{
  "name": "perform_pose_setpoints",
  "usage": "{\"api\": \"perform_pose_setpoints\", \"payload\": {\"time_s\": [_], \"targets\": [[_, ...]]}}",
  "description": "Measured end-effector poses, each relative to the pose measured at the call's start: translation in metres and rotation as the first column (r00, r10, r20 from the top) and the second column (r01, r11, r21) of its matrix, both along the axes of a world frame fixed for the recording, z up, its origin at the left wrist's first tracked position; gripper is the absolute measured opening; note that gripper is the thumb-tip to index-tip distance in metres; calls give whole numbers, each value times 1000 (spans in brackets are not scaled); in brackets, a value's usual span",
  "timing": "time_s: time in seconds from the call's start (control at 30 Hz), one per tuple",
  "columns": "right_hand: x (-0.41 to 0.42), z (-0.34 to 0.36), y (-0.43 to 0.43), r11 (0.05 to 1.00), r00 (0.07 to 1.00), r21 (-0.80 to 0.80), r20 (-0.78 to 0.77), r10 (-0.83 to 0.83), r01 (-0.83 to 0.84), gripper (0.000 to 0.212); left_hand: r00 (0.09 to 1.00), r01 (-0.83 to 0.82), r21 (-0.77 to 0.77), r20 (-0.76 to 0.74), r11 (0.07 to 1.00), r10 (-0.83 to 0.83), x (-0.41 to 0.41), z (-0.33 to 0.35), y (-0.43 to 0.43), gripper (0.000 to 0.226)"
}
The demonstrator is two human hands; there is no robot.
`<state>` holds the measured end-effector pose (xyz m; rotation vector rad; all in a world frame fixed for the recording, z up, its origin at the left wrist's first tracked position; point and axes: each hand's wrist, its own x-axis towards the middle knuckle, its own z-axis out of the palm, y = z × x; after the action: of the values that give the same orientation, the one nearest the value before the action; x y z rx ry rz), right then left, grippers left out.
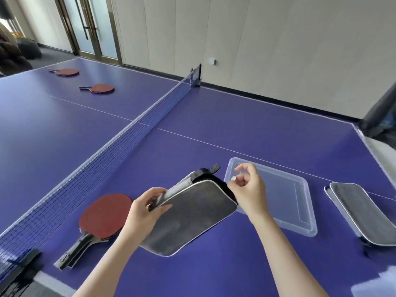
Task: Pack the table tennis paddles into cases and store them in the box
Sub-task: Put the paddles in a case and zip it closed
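A grey paddle case point(188, 219) with white piping lies tilted on the blue table in front of me. My left hand point(147, 213) grips its left edge. My right hand point(248, 185) pinches the small zipper pull at the case's far right corner. Left of the case, red paddles point(105, 215) lie stacked with their handles toward me. A clear plastic box point(287, 202) sits just right of the case. Another grey case point(360, 213) lies at the right. Two more red paddles point(100, 88) point(66, 72) lie beyond the net.
The net point(120, 142) crosses the table from near left to far right, close to the stacked paddles. A dark object point(381, 116) stands at the table's right edge. A wall and glass doors lie beyond the table.
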<state>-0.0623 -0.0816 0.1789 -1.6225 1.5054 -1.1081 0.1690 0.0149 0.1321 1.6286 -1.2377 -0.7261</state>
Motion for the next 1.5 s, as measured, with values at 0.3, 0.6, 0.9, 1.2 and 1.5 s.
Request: {"api": "perform_pose_setpoints", "payload": {"time_s": [0.3, 0.6, 0.9, 1.2, 1.5], "targets": [[5, -4, 3, 991, 991, -54, 55, -120, 123, 23, 784, 110, 48, -618, 993, -56, 61, 15, -40, 16], [33, 22, 3, 974, 994, -210, 86, -65, 81, 23, 673, 195, 45, -733, 980, -100, 106, 25, -58, 21], [47, 28, -5, 968, 981, -173, -95, 168, -182, 46, 730, 269, 37, -659, 962, -179, 111, 17, -45, 29], [33, 14, 2, 977, 985, -127, 6, 175, -173, 64, 676, 306, 78, -720, 949, -159, 98, 6, -39, 26], [21, 6, 7, 897, 998, -442, -64, -22, -8, 19, 641, 283, 74, -756, 956, -131, 82, 12, -33, 22]]}}
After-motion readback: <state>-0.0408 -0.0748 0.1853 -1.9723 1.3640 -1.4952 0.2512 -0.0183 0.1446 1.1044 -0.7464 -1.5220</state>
